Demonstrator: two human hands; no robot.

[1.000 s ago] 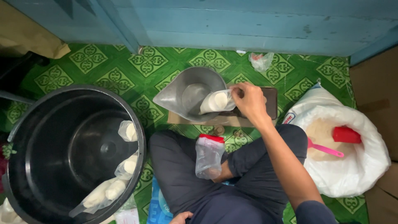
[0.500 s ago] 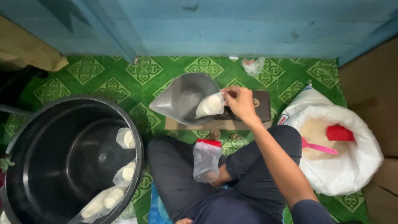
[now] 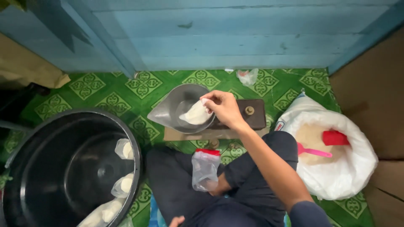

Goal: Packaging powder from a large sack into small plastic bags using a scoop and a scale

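Pinching small white filled bag (image 3: 196, 114) w/ right hand (image 3: 225, 107), fingers closed on bag's top edge; bag hangs inside grey metal scale pan (image 3: 168, 111), touching its inner wall. Pan sits on brown scale (image 3: 252, 115) on green patterned mat (image 3: 105, 98). Left hand (image 3: 176, 220) barely visible at bottom edge, grip can't tell. Empty clear bags w/ red strip (image 3: 205, 168) on lap. Black tub (image 3: 54, 168) at left holds more filled bags. White sack (image 3: 336, 176) at right, pink scoop (image 3: 313, 150) + red cup (image 3: 335, 138) inside.
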